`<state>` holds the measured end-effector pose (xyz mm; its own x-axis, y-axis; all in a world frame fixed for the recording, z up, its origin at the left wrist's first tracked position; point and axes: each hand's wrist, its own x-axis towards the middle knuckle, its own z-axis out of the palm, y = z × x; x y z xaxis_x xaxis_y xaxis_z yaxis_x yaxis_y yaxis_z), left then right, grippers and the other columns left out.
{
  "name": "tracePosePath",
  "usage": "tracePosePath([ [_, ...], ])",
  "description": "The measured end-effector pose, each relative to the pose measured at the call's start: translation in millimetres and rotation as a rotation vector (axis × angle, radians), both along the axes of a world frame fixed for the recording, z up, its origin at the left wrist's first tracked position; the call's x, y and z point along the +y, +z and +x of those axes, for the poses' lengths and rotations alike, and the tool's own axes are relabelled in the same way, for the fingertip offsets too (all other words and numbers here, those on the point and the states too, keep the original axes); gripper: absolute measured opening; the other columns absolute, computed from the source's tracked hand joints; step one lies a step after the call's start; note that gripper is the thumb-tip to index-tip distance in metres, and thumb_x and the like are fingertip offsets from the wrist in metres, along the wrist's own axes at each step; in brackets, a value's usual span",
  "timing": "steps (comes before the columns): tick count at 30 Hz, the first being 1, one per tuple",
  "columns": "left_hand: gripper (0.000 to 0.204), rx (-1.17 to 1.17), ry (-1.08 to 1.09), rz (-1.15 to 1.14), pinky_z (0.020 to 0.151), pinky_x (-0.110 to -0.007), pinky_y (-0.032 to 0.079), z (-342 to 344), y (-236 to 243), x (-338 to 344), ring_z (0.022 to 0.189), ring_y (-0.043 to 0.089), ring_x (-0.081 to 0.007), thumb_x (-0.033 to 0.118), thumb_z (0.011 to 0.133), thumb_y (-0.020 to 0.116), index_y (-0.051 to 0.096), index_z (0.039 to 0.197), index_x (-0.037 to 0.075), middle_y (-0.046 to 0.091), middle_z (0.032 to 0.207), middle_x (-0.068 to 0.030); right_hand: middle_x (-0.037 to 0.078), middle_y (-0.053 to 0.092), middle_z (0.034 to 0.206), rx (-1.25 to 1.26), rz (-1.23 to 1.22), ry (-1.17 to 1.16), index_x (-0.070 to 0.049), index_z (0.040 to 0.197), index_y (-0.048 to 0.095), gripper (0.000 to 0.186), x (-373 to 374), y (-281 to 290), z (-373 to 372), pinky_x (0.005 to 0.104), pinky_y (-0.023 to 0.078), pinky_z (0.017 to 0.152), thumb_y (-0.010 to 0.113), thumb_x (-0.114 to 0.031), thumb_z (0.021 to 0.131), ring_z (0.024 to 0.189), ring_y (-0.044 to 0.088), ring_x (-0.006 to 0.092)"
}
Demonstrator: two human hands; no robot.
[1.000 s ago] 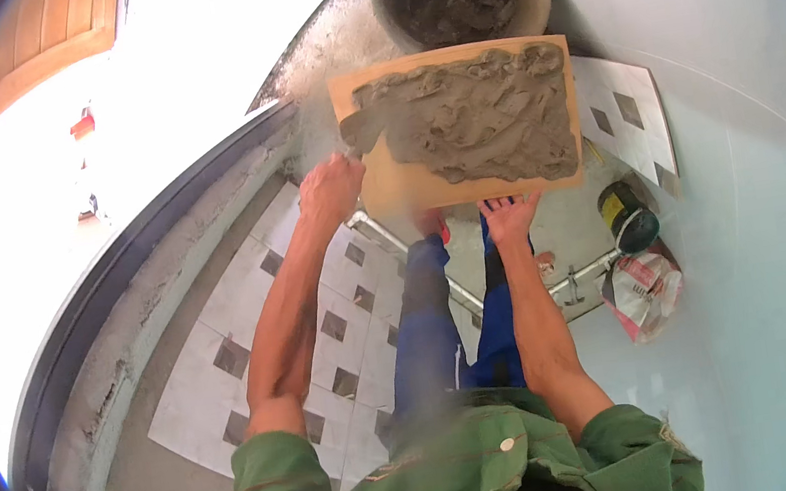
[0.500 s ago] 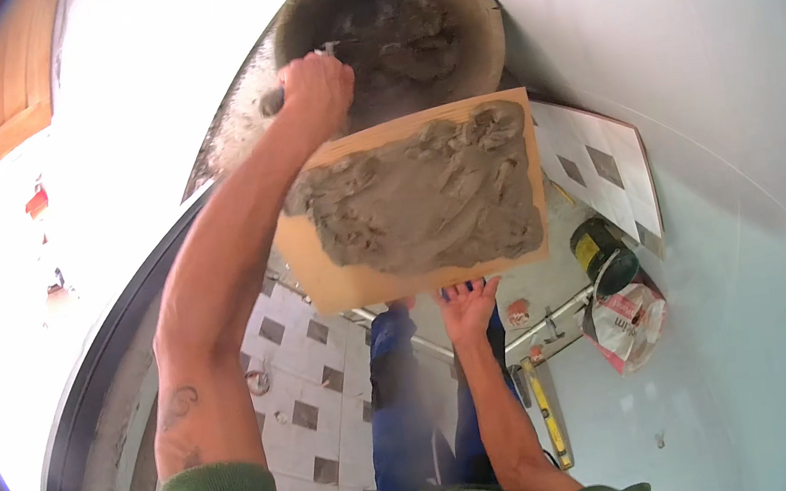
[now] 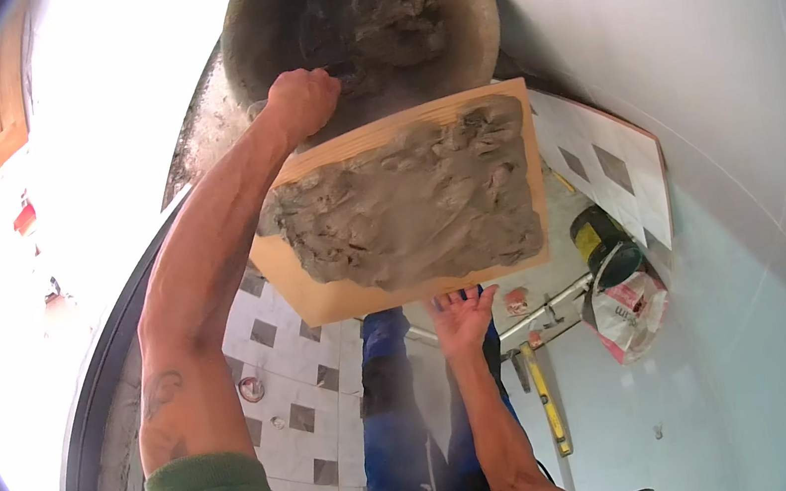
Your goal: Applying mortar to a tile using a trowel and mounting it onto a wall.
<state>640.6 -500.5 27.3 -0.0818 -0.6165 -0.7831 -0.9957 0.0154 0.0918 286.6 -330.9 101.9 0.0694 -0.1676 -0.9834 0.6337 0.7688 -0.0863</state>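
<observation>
Overhead, left hand [image 3: 300, 101] fisted on a tool handle inside round grey mortar bucket [image 3: 360, 24]. Right hand [image 3: 461, 318] spread flat beneath square wooden board [image 3: 340, 298] piled with wet grey mortar [image 3: 412, 205]; checkered tile floor [image 3: 291, 415] below.

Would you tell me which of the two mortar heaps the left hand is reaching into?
The left hand reaches into the mortar in the round bucket, not the heap spread on the wooden board.
</observation>
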Motion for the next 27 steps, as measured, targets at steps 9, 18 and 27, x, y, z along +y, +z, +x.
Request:
tracePosePath([
  [9,0.025,0.134,0.199,0.154,0.071,-0.039,0.054,-22.3,-16.0,-29.4,0.091,0.064,-0.0317,-0.002,0.071,0.056,0.065,0.094,-0.001,0.064,0.100,-0.0194,0.015,0.032,0.139,-0.003,-0.396,0.372,-0.013,0.126,0.042,0.063,27.2,-20.8,-20.0,0.0581,0.023,0.104,0.038,-0.062,0.086,0.128,0.028,0.0335],
  [18,0.035,0.337,0.443,0.285,0.065,-0.042,0.051,-10.4,3.7,-22.9,0.067,0.063,-0.0350,0.018,0.085,0.048,0.061,0.071,-0.010,0.061,0.064,-0.0232,0.014,0.038,0.134,0.039,-0.399,0.421,-0.013,0.123,0.045,0.060,34.2,-23.4,-20.4,0.0572,0.023,0.103,0.037,-0.060,0.088,0.125,0.033,0.0317],
  [27,0.040,0.629,0.914,0.205,0.046,-0.032,0.042,0.4,35.0,-5.7,0.046,0.052,-0.0159,0.033,0.087,0.053,0.066,0.082,-0.004,0.056,0.057,-0.0089,0.014,0.040,0.133,0.026,-0.019,-0.023,-0.013,0.124,0.043,0.061,14.6,-3.6,-3.3,0.0567,0.026,0.102,0.035,-0.061,0.088,0.123,0.037,0.0326],
])
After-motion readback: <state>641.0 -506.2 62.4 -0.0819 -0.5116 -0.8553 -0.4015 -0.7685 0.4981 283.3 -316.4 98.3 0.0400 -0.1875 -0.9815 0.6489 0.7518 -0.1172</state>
